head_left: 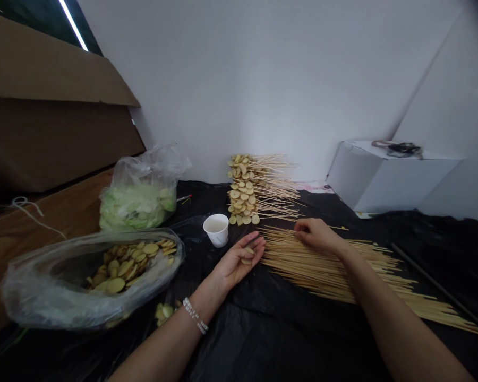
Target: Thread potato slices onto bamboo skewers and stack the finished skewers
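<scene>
**Potato slices [247,258] and bamboo skewers [334,265] on black plastic sheeting [287,334]**

The left hand [235,263] lies palm up, fingers loosely together and curled, with slices resting in it; the right hand [316,236] sits on the loose skewers, fingertips together, though any clamp on a single skewer cannot be determined. A stack of threaded skewers [255,191] stands beyond, beside a white paper cup [215,229]. More slices fill a clear plastic bag [32,286] at left. A white wall [263,79] closes the room. Lettering on a red-tipped marker [184,198] is too small to read.
</scene>
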### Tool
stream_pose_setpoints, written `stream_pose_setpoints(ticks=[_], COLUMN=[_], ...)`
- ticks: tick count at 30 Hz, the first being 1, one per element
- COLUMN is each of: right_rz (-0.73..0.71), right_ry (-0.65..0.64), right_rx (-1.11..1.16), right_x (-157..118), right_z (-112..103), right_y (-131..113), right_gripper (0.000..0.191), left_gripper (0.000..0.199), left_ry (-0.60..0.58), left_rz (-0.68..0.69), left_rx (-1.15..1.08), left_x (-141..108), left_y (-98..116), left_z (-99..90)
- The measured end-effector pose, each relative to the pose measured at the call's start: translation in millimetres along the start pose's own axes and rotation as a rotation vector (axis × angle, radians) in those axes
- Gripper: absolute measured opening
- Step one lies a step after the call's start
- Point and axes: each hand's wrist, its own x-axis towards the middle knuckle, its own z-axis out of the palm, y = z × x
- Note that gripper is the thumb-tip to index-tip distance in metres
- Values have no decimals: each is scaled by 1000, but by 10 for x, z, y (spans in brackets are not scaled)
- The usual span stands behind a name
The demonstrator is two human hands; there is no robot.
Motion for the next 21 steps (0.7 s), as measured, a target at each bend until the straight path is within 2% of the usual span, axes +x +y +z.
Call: stream_pose_setpoints(ticks=[6,11,16,21], right_rz=[-73,-150,-144,-321], right_ry=[-57,10,179,92], right_rx=[11,-69,-164,-133], right_x=[-18,9,-25,-152], right_z=[11,71,176,304], right_y=[-216,-306,-606,-967], right_gripper=[17,23,25,26], left_gripper=[60,41,58,63], left_ry=[-62,-50,-101,-161], left_rz=[1,-25,-110,-137], left_rx=[18,-58,-153,-169], left_x=[-21,-13,-36,-65], left_y=[-13,5,37,46], left_z=[21,30,57,67])
